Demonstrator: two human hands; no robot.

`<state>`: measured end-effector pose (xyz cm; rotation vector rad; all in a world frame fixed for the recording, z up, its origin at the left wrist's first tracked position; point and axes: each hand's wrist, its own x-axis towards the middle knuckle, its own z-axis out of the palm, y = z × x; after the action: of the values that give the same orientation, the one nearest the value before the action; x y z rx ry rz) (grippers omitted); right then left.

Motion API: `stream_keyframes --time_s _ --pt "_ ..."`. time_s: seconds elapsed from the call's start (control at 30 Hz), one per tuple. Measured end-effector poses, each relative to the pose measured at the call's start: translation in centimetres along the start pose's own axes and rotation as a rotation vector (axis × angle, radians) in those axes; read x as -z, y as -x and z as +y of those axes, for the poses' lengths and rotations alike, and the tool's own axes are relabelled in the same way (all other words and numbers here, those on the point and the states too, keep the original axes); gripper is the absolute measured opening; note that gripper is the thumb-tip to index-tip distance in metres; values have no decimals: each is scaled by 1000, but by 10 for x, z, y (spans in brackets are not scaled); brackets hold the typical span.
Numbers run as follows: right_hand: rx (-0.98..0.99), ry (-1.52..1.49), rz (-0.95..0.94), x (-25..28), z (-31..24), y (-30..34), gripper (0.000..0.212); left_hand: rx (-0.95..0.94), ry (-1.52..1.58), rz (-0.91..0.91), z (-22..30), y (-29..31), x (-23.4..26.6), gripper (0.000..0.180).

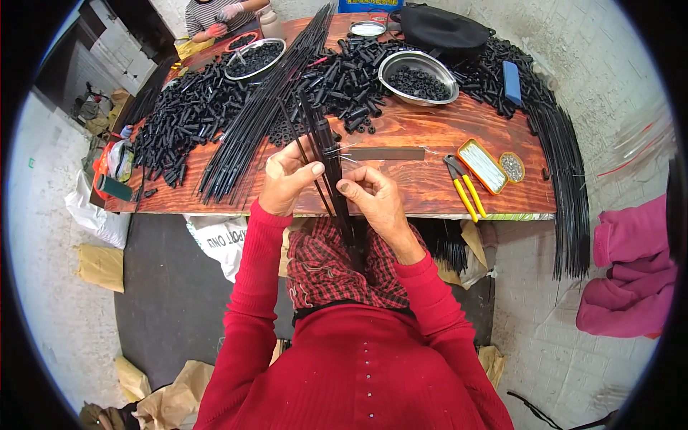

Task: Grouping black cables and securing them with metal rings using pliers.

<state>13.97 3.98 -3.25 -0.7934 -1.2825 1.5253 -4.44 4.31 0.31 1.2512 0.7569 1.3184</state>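
In front of me a bundle of long black rods (340,202) stands upright between my hands, its lower end hanging toward my lap. Around its upper part, thin whitish strands (344,152) stick out sideways. My left hand (285,178) is closed on the bundle's left side, thumb across a couple of thin rods angled away from the rest. From the right, my right hand (374,199) pinches the bundle a little lower, thumb against the fingers. Just beyond lies a flat dark strip (387,153) on the wooden table (459,197).
Piles of black tubular parts (351,72) and loose black rods (261,115) cover the far table. A metal bowl (446,99) holds small black rings. Yellow-handled pliers (464,188) lie beside an orange-rimmed tray (483,163) and a round tin (512,166). A gloved co-worker (228,16) sits far left.
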Motion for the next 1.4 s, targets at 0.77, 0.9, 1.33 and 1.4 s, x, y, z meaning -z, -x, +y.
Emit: stream_keyframes --time_s 0.77,0.9,1.33,1.4 --pt "-3 -30 7 1 7 -1 17 -8 62 14 -2 -3 -4 46" --pt "-19 -29 -3 0 7 -1 17 15 30 37 0 -2 -2 52" --pt "-9 -210 -41 -7 -4 1 17 46 -103 110 14 3 -17 51" --pt "-3 -246 -29 -9 -7 3 17 47 -88 123 16 4 -19 50"
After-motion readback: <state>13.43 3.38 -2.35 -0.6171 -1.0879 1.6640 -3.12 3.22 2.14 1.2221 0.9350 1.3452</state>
